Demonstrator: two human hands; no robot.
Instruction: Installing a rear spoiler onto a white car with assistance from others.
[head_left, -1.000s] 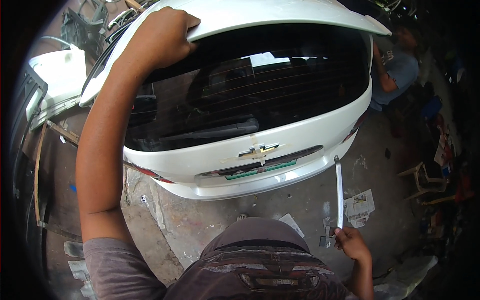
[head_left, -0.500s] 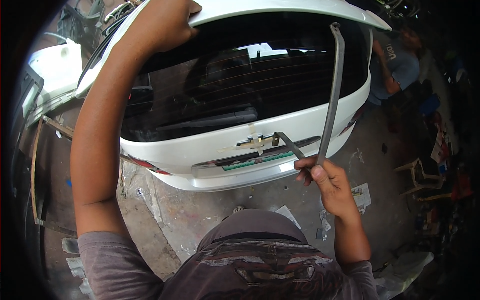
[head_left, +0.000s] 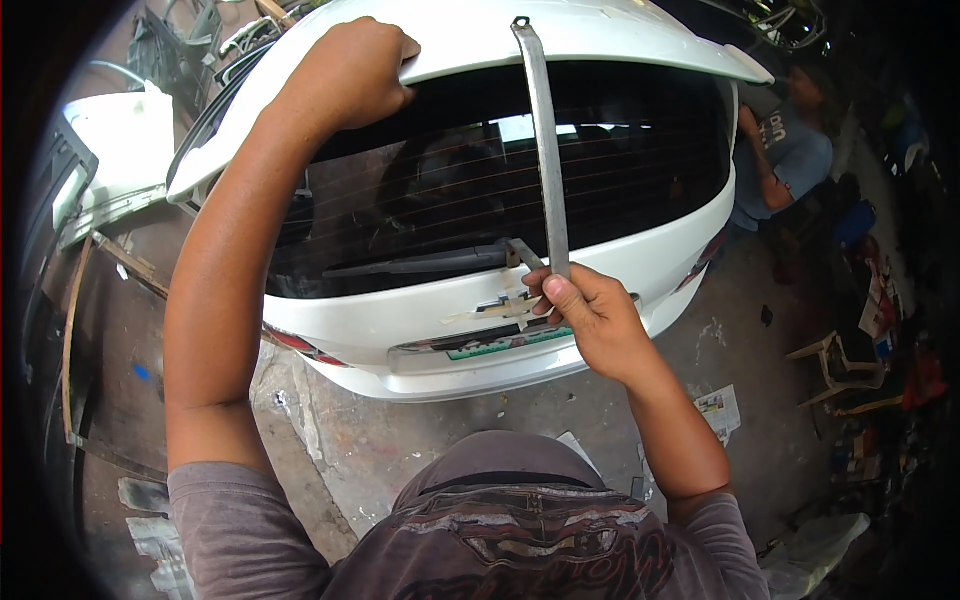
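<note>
In front of me is the white tailgate (head_left: 390, 306) of a car with a dark rear window (head_left: 650, 150). My left hand (head_left: 355, 75) is closed over the lower edge of the white rear spoiler (head_left: 620, 42); its curled fingers are partly hidden. Between thumb and fingers, my right hand (head_left: 597, 322) holds the lower end of a bent flat metal bar (head_left: 546, 160). The bar's long arm stands up across the glass, its holed tip overlapping the spoiler in view. Its short arm points left toward the rear wiper (head_left: 420, 261). Whether either arm touches the car, I cannot tell.
Masking tape crosses the emblem (head_left: 488, 305) above a green-edged plate (head_left: 515, 344). Another person (head_left: 785, 150) in a blue-grey shirt is beside the car at right. A white panel (head_left: 120, 140) and a wooden frame (head_left: 68, 340) lie left; a small stool (head_left: 840, 362) stands right.
My right hand has carried the metal bar left and up, from the right side of the window to its middle. My left hand stays at the spoiler edge while the view shifts slightly.
</note>
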